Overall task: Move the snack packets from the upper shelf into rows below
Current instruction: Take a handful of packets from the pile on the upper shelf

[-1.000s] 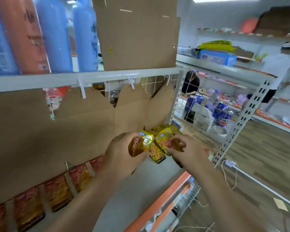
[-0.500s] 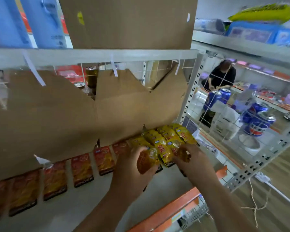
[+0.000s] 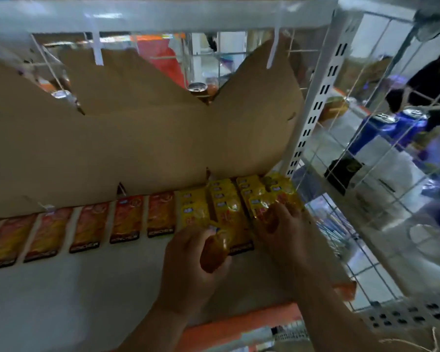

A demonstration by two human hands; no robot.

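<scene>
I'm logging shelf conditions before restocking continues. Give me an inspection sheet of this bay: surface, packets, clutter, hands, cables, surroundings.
Surface: white shelf with an orange front edge.
Job's things: red packets lie in a single row along the back; yellow packets overlap in rows at the right end.
Clutter: cardboard backing behind the rows; white ties hang from the rail above.
Hands: left hand grips a held packet; right hand pinches the front yellow packet.
Cables: a thin cord at lower right, off the shelf.
Surroundings: perforated upright at the right; beyond it blue cans and a person in a dark top.
</scene>
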